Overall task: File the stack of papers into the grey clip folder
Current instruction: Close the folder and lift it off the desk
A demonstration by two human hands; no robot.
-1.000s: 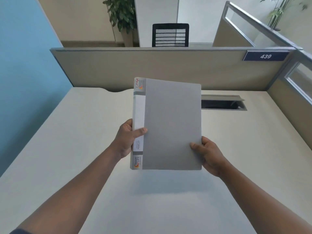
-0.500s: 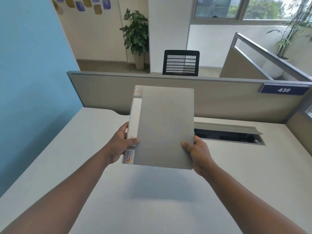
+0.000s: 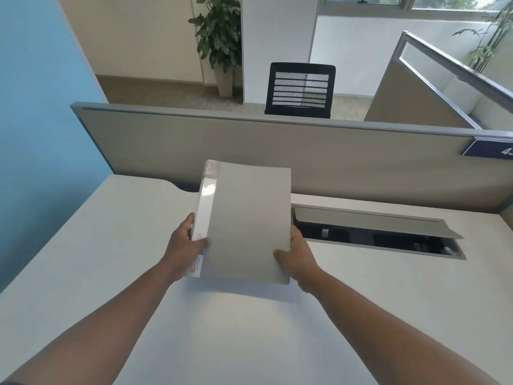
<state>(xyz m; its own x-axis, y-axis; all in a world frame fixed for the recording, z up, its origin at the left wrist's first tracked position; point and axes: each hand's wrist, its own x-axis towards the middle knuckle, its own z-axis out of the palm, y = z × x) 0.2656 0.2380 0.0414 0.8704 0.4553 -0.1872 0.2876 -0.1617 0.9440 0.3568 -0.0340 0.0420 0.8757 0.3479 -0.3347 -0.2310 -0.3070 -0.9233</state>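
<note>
Over a pale tabletop (image 3: 111, 259), the closed grey clip folder (image 3: 247, 220) with its white spine is held aloft, left hand (image 3: 184, 245) gripping the spine, right hand (image 3: 295, 255) its opposite edge.

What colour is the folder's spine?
White, with an orange logo near its bottom; the folder's spine shows best in the head view.

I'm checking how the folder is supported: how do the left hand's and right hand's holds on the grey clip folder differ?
The left hand takes the grey clip folder at its white labelled spine edge; the right hand takes the opposite, open edge near the lower corner. The left thumb lies across the spine label, the right thumb on the plain grey cover. The left grip sits slightly higher on the folder. Both hold the closed folder above the desk, thumbs on top.
</note>
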